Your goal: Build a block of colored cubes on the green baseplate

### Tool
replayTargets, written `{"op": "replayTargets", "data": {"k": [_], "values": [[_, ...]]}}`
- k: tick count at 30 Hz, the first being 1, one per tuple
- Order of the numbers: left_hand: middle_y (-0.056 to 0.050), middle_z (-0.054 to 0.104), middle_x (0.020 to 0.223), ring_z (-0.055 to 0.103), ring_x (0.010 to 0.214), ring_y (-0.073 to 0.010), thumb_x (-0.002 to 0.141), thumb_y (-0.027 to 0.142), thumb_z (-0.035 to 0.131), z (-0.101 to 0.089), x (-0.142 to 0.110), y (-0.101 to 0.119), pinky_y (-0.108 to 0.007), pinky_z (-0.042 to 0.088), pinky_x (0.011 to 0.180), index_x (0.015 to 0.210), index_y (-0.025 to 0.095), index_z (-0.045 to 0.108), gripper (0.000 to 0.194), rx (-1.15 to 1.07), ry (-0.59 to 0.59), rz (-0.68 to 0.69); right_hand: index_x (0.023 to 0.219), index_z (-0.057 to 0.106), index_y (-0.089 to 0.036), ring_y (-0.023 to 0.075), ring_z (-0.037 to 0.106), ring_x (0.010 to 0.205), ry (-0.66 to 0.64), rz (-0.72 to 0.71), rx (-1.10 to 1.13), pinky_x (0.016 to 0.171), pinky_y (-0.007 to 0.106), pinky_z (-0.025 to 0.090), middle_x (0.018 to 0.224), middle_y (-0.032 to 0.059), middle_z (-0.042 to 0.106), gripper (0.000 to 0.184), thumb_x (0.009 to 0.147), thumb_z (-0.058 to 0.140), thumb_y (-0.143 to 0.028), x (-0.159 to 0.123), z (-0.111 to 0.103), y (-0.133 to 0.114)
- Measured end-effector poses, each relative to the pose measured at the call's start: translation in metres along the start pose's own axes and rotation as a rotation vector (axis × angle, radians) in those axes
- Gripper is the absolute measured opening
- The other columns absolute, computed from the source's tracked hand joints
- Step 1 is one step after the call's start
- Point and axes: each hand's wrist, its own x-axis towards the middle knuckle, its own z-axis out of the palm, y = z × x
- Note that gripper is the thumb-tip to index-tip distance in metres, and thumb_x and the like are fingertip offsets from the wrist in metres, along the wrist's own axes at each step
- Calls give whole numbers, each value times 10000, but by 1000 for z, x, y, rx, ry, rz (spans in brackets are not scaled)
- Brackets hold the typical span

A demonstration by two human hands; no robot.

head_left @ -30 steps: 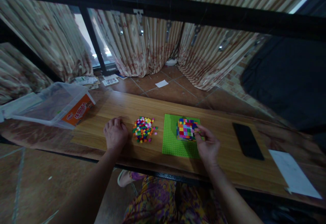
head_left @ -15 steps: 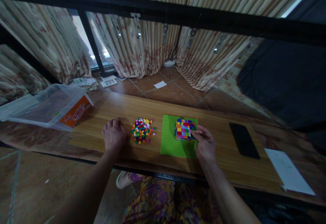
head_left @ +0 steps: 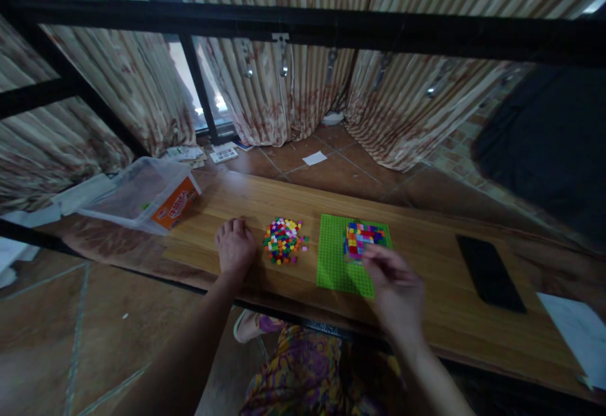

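Note:
On the wooden board [head_left: 293,198], my left hand [head_left: 235,245] rests palm down with its fingers loosely bent and nothing visible in it. Just right of it lies a loose pile of small coloured toy bricks [head_left: 284,239]. A green baseplate [head_left: 331,264] carries a block built of many-coloured bricks [head_left: 362,236]. My right hand [head_left: 398,280] is over the baseplate's right side, at the near right corner of the built block. Its thumb and fingertips come together in a pinch, blurred by motion; whatever they hold is hidden, and I cannot tell if they touch the block.
A clear plastic bin [head_left: 137,195] with an orange label stands at the board's left end. A black phone [head_left: 490,273] and a white sheet of paper [head_left: 575,331] lie to the right. A dark metal bar [head_left: 303,21] crosses above, before striped curtains [head_left: 293,100].
My right hand has drawn slightly back toward me from the built block's right side and is now blurred. The camera view has shifted left. My left hand stays beside the pile.

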Motion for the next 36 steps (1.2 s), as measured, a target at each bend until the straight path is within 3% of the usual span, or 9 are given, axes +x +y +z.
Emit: {"op": "replayTargets", "data": {"k": [2,4,7,12,16,20,25,31,36], "values": [[-119,607,1086,519,1031,-272,879,240,405,0,0,0,-402,383,899,1078,173,612,295,-4,-9,-4,934,704,-214,178,642,838,-225,-23,-99,763,316,504,944,47,711,167,812,621,-290,-14,21,0],[-118,606,1095,518,1033,-270,878,239,406,-1,0,0,-404,381,902,1081,176,614,298,-14,-17,-11,981,694,-221,175,638,828,-358,-77,-192,755,304,505,966,53,701,194,852,554,-257,-20,43,5],[-117,605,1103,514,1041,-268,880,236,402,-2,-1,1,-406,380,908,1090,177,616,306,-33,-20,-14,1034,678,-226,193,627,888,-407,-187,-351,813,320,491,976,65,681,278,867,466,-161,-7,73,16],[-129,598,1121,504,1072,-267,870,213,411,-3,-1,2,-409,374,927,1111,174,617,320,-55,-37,-29,1084,676,-204,223,571,988,-516,-285,-629,902,346,436,1020,87,645,433,768,458,-5,45,114,37],[-122,602,1121,508,1056,-263,873,219,407,-3,-1,2,-409,373,926,1105,174,617,316,-57,-38,-19,978,713,-208,204,551,951,-675,-344,-723,850,292,423,956,66,622,364,739,519,-14,68,129,53],[-118,603,1128,508,1054,-262,877,219,400,-3,-1,1,-408,371,926,1103,176,617,317,-60,-27,-11,853,711,-181,183,552,873,-734,-367,-771,793,275,409,873,53,603,218,771,547,-63,69,128,62],[-114,605,1141,508,1064,-269,872,221,413,-3,0,2,-409,373,930,1112,178,617,318,-57,-34,-33,813,653,-175,161,571,800,-669,-356,-762,736,260,400,845,50,629,180,851,491,-109,57,113,54],[-112,605,1140,512,1064,-271,873,223,409,-3,0,2,-407,372,937,1107,181,615,315,-55,-34,-28,910,613,-207,163,589,648,-512,-186,-538,625,258,399,733,12,652,157,882,461,-233,30,85,40],[-117,605,1123,510,1061,-272,875,228,404,-2,-1,1,-408,373,928,1106,180,613,315,-48,-31,-23,881,588,-215,155,573,602,-474,-104,-363,577,247,396,697,-1,624,178,891,439,-311,12,70,45]]}}
